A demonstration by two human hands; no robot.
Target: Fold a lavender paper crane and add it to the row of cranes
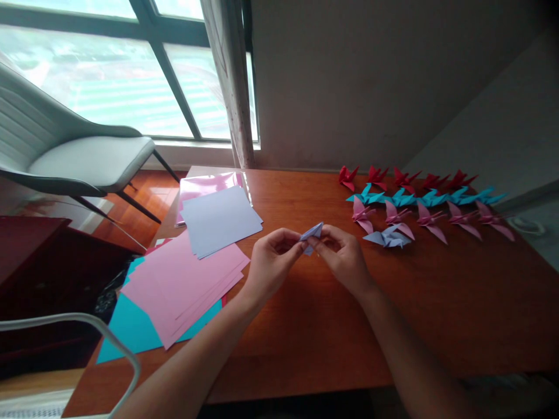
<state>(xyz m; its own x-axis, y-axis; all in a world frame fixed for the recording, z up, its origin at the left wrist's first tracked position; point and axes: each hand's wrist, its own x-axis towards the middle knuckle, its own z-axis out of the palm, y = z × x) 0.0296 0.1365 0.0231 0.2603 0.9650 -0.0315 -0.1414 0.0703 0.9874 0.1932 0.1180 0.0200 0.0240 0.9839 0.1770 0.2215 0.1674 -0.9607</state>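
Note:
A small piece of folded pale lavender paper (312,232) is held up above the table between both hands. My left hand (275,251) pinches its left side between thumb and fingers. On the other side, my right hand (343,251) grips the paper the same way, its thumb pressed on the front. The fingers partly cover the folds. Right of my right hand lies a finished lavender paper crane (388,237), close to a row of pink paper cranes (430,221).
Behind the pink row stand blue cranes (402,198) and red cranes (404,179). At left, lavender sheets (222,221) overlap pink sheets (187,285) and blue sheets (135,329) on the wooden table (301,326). A chair (91,157) stands by the window.

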